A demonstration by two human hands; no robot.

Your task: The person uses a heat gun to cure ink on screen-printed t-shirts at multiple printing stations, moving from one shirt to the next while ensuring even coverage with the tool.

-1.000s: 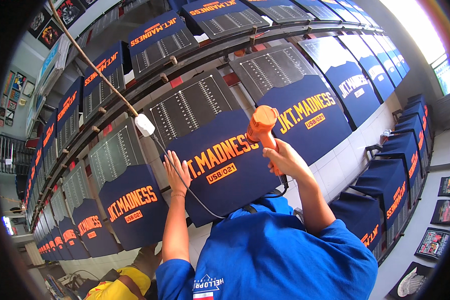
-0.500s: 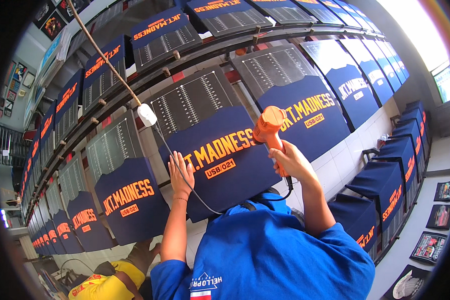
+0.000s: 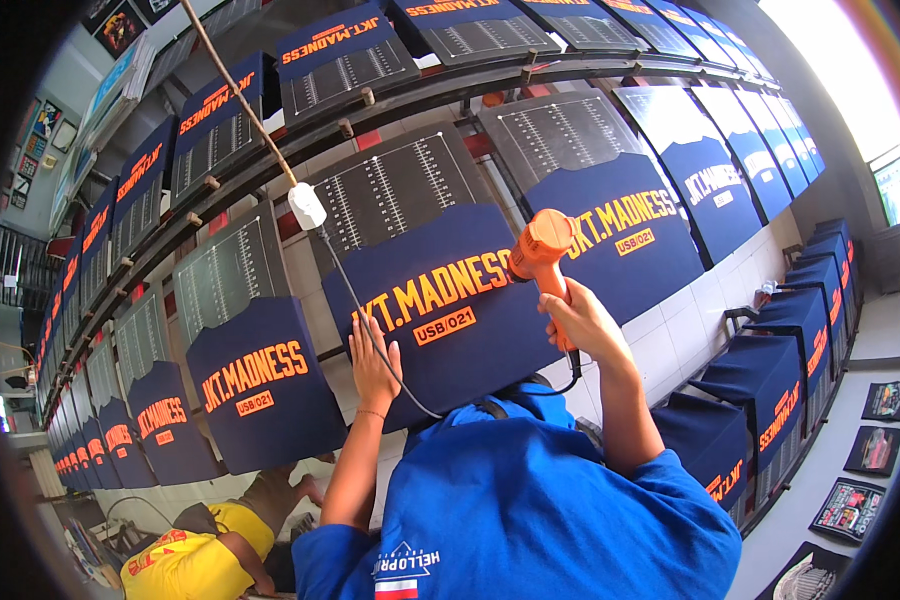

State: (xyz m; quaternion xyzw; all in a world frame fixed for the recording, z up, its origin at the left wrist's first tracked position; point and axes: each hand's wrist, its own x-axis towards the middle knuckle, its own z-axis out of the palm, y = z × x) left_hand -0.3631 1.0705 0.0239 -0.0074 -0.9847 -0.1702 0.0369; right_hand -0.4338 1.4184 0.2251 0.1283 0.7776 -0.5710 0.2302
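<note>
My right hand [image 3: 582,325] is wrapped around the handle of an orange heat gun [image 3: 547,245]. Its nozzle points left, over the end of the orange lettering on a navy blue shirt panel [image 3: 500,345]. That panel lies flat on a dark board with white markings [image 3: 395,185]. With fingers stretched out, my left hand [image 3: 374,368] rests on the panel's left side, just below the lettering. A grey cable [image 3: 342,275] crosses that hand, running down from a white plug connector [image 3: 307,205]. A black cord leaves the heat gun's handle.
Several boards with matching navy panels [image 3: 260,385] extend in rows to the left, right and far side. A wooden rod [image 3: 235,90] hangs above at the upper left. A person in yellow [image 3: 190,560] bends low at the lower left. Covered boards [image 3: 760,395] stand at right.
My left hand has slid slightly down the panel, toward me. The heat gun stays near the lettering's right end. The whole view has shifted a little, and the person in yellow has moved slightly.
</note>
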